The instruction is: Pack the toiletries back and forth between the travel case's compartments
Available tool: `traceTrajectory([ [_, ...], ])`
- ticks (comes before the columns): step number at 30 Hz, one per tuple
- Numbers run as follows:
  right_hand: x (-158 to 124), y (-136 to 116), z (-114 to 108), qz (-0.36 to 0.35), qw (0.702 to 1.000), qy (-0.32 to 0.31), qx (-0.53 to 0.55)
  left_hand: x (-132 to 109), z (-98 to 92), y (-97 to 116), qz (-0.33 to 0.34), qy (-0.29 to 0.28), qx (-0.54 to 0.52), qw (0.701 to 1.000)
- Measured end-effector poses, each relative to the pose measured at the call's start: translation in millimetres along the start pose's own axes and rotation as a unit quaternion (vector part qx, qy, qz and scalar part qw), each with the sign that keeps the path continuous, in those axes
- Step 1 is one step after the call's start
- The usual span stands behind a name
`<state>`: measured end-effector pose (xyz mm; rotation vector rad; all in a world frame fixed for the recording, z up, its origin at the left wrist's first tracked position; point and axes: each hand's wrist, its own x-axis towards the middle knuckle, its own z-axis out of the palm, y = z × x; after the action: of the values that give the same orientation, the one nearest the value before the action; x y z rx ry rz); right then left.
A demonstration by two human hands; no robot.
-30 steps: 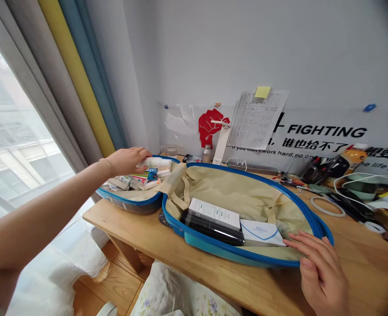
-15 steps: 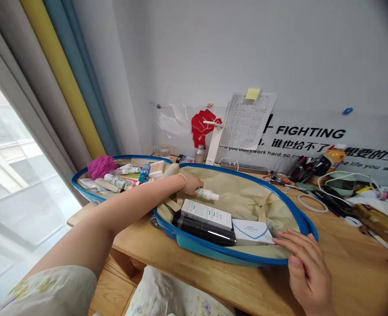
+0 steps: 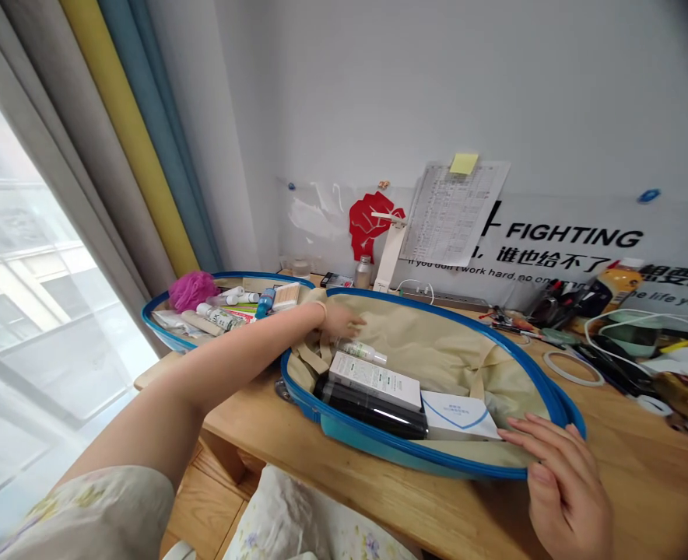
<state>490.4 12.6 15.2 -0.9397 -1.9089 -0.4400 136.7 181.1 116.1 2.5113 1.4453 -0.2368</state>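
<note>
An open case lies on the table, its beige-lined half (image 3: 437,327) edged with a blue rim. My left hand (image 3: 344,320) reaches into it from the left, fingers stretched out and holding nothing. Just below those fingers a small white bottle (image 3: 370,355) lies on its side against the lining. In front of the bottle sit a long white box (image 3: 379,379), a glossy black item (image 3: 367,412) and a flat white box with a blue line (image 3: 459,414). At the near right corner, my right hand (image 3: 566,482) rests open on the rim, fingers spread.
The other half (image 3: 157,330) of the case, on the left, holds a pink bath puff (image 3: 192,291), tubes and a blue bottle (image 3: 265,302). A lamp (image 3: 389,257) stands behind. Cables, a tape ring (image 3: 573,369) and an orange-labelled bottle (image 3: 616,288) crowd the right.
My left hand has let go of the small white bottle, which now lies lower, behind the long white box. The view has shifted slightly left. My right hand stays on the rim.
</note>
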Motion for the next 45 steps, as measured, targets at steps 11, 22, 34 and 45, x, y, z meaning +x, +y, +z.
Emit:
traceTrajectory([
  [11, -0.1, 0.9, -0.6, -0.004, 1.0, -0.003, -0.009, -127.1, -26.1, -139.4, -0.258, -0.011, 0.071, 0.964],
  [22, 2.9, -2.8, 0.1, 0.001, 1.0, 0.004, -0.008, -174.8, 30.0, -171.9, -0.291, -0.017, 0.157, 0.944],
  [34, -2.1, -1.1, 2.6, 0.022, 1.0, 0.015, 0.015, -118.0, -51.5, -88.1, -0.123, 0.179, 0.126, 0.968],
  [45, -0.5, -1.8, 0.9, 0.013, 1.0, 0.011, -0.005, 33.0, -1.5, 11.6, -0.007, -0.025, 0.076, 0.997],
])
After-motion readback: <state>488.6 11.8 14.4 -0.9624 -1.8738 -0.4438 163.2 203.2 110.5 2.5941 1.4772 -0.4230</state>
